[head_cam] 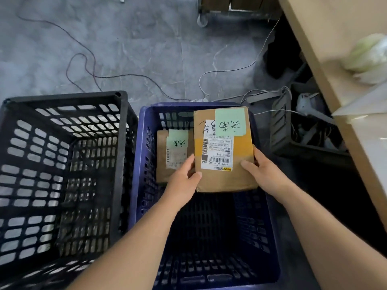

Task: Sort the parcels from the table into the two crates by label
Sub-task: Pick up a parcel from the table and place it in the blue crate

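I hold a brown cardboard parcel [240, 164] with a white shipping label and a green handwritten note over the blue crate [140, 164]. My left hand [184, 181] grips its near left corner and my right hand [261, 170] grips its near right edge. A smaller brown parcel [163, 162] with the same kind of green note lies inside the blue crate at its far left. The black crate [121, 147] stands to the left, with nothing visible inside it.
The wooden table [326, 59] runs along the right, with a pale bag [368, 57] on it. A small dark bin [282, 130] of clutter sits under it. Cables [88, 65] trail over the grey floor beyond the crates. A wheeled cart [203, 19] stands at the back.
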The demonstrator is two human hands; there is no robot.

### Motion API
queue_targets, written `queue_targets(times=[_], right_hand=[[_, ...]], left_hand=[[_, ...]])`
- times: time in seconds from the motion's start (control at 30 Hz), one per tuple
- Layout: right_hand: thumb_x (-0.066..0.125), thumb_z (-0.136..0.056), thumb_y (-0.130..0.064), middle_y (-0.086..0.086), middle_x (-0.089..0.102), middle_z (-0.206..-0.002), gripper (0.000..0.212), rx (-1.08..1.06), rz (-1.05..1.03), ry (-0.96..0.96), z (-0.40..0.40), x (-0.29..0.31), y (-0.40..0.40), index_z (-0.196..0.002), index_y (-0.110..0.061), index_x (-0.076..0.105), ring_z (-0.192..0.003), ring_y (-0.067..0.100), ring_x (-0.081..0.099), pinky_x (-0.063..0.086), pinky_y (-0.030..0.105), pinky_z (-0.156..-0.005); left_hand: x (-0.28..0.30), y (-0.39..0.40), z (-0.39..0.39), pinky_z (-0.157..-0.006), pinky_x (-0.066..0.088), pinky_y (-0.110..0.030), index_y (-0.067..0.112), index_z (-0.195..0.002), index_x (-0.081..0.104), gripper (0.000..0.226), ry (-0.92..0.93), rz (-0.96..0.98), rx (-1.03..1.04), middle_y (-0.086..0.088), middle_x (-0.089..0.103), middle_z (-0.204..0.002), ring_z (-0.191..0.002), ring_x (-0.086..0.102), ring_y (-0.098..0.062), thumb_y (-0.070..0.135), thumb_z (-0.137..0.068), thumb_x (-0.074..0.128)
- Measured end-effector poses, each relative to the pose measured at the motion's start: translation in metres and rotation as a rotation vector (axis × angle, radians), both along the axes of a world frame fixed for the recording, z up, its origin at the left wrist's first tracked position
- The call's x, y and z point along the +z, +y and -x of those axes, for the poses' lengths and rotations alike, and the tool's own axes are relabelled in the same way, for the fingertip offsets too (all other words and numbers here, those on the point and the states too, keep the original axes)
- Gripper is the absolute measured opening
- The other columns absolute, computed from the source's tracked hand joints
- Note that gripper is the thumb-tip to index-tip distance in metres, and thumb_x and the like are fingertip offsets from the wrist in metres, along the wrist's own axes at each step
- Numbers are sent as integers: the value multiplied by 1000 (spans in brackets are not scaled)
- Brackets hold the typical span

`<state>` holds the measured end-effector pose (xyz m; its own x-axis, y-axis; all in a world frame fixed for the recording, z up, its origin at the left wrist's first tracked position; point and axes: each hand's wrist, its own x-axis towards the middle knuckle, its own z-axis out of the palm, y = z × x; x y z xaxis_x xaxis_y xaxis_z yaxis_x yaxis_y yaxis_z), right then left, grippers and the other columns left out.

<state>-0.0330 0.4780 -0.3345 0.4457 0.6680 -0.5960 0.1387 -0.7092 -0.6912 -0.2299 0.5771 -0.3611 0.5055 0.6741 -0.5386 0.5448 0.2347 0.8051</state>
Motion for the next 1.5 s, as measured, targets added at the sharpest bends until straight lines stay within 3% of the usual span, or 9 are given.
queue_targets(times=[0.13,0.27,0.43,0.6,0.83,1.0,1.17,1.5], right_hand=[[41,-104,-27,5,53,-126,69,20,122,-259,6,-18,23,-157,-26,-3,-95,22,54,44,33,-76],[40,-103,-24,14,50,-126,73,129,200,-454,12,-45,40,-155,-29,-10,-95,24,54,49,40,-85],[40,-102,-30,16,38,-141,69,232,352,-516,11,-87,55,-156,-29,-3,-125,33,45,43,43,-100],[46,-100,-28,14,36,-139,71,282,425,-498,10,-122,67,-155,-28,1,-120,32,46,44,45,-99],[52,-97,-25,18,31,-136,63,379,522,-557,10,-139,81,-150,-20,17,-121,35,43,44,44,-95],[57,-93,-26,16,27,-138,56,474,563,-669,21,-111,79,-143,-13,34,-128,34,32,46,42,-93],[46,-95,-23,17,39,-138,45,538,486,-816,43,-53,56,-137,-7,39,-127,33,36,44,38,-95],[44,-99,-37,6,44,-136,39,312,390,-849,101,99,-38,-132,-17,46,-124,27,41,44,34,-92]], left_hand=[[-30,15,-20,-113,32,-36,38,-150,24,60,27,-9,-9,11,35,-152,-137,36,-11,21,-98,49],[-61,24,-29,-107,33,-32,38,-150,21,60,58,1,-3,8,32,-153,-139,34,-13,22,-99,48],[-96,28,-31,-112,30,-34,35,-151,18,61,105,11,-19,6,29,-155,-139,33,-15,22,-100,48],[-117,34,-38,-115,21,-32,24,-153,17,62,298,-210,-188,-1,27,-155,-142,25,-19,21,-99,48],[-133,38,-47,-99,40,-29,19,-153,15,69,390,-417,-384,-6,35,-131,-120,42,-20,10,-96,52],[-108,40,-34,-103,38,-35,19,-151,23,64,439,-412,-437,-5,32,-145,-130,37,-24,25,-95,54],[-51,34,-11,-105,35,-37,19,-150,21,62,534,-615,-560,-2,35,-148,-132,34,-22,35,-96,47],[97,-20,29,-115,24,-37,18,-151,20,61,439,-763,-624,1,27,-154,-140,25,-20,45,-99,36]])
